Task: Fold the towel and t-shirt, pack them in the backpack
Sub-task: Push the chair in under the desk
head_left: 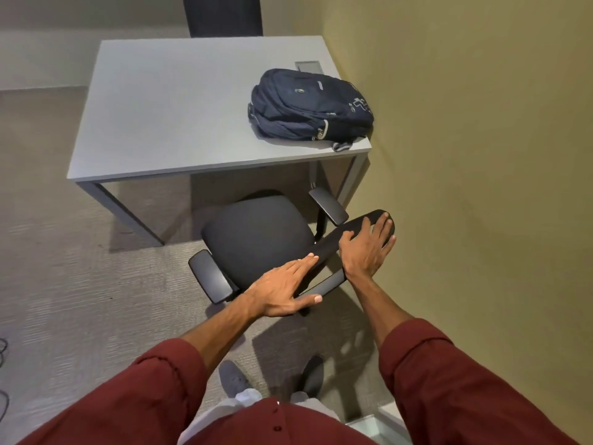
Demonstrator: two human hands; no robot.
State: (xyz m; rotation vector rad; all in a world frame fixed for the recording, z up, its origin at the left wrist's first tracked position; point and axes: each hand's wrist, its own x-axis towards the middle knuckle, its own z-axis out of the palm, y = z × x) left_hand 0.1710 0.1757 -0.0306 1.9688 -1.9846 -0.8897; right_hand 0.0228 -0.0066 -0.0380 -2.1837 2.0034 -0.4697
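Note:
A dark blue backpack (308, 104) lies zipped on its side at the right end of the grey table (176, 107). No towel or t-shirt shows anywhere in view. Both my hands are on the top edge of the black office chair's backrest (333, 240). My left hand (282, 289) lies over its near end with the thumb hooked under the edge. My right hand (369, 245) wraps its far end, fingers spread over the top. The chair's seat (256, 239) faces the table.
The chair stands just in front of the table, its armrests (211, 279) sticking out at both sides. A yellow-green wall (465, 155) runs close along the right. Carpet floor lies to the left, with cables (3, 348) at the left edge. My shoes (232, 379) are below.

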